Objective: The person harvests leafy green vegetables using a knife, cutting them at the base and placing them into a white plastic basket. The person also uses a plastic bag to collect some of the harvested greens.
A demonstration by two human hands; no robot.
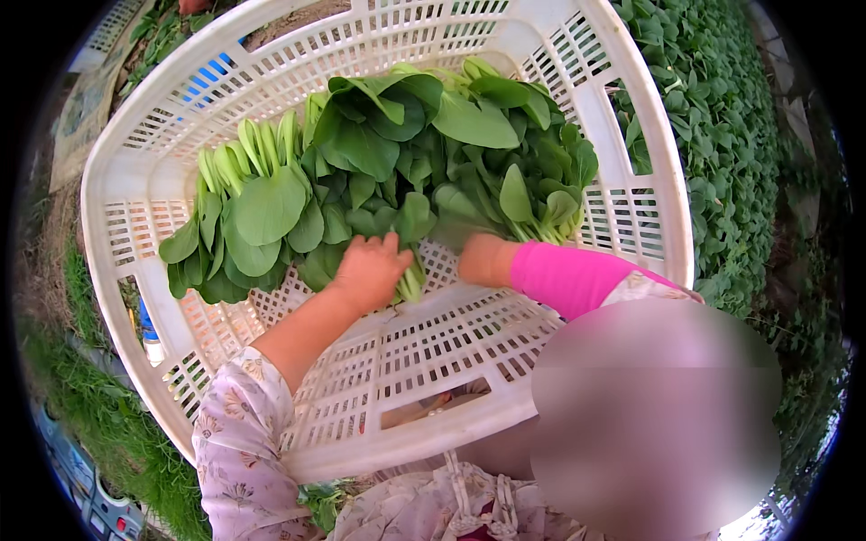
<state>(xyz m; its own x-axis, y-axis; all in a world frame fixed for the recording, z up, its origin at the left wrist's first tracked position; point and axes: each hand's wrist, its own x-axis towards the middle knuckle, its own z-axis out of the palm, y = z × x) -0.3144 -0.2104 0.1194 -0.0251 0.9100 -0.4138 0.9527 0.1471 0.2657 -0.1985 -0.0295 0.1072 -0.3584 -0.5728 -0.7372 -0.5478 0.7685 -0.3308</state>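
A white slatted plastic crate (pixel 433 351) lies before me with leafy greens that look like bok choy (pixel 270 209) heaped across its far half. My left hand (pixel 372 270) is closed around a small bunch of greens (pixel 411 280), its pale stems pointing towards me. To the right, my right hand (pixel 484 260) reaches down at the near edge of the heap; its fingers are blurred and partly hidden, so its hold cannot be told. A bright pink cuff covers that wrist. More greens (pixel 541 203) lie just beyond it, stems towards the crate's right side.
A dense bed of green leafy plants (pixel 710 169) grows beyond the crate's right rim. Grass (pixel 128 439) lies at the lower left, near a grey-blue object (pixel 101 507). A blue and white item (pixel 150 331) shows through the left handle opening. A blurred oval hides the lower right.
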